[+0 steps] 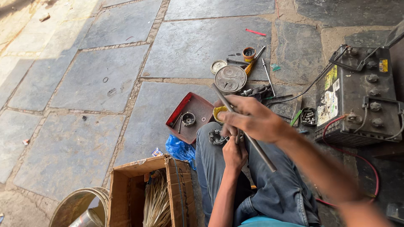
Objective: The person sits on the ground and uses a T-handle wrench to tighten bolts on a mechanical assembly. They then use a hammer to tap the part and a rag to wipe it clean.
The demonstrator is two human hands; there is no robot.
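Observation:
My right hand point(252, 120) grips a long grey metal rod point(261, 153) that slants from upper left to lower right across my lap. Just below it my left hand point(234, 153) is closed on a small round metal part point(216, 136) that rests on my knee. Both hands are blurred, so the exact finger contact is unclear. I sit on the stone floor in blue jeans.
A red tray point(198, 107) with a bearing and small parts lies ahead, beside a round metal cover point(230, 78), small tins and screwdrivers. A black car battery point(360, 98) with cables stands at right. A cardboard box point(147, 191), bucket point(80, 206) and blue plastic bag point(179, 147) sit at lower left.

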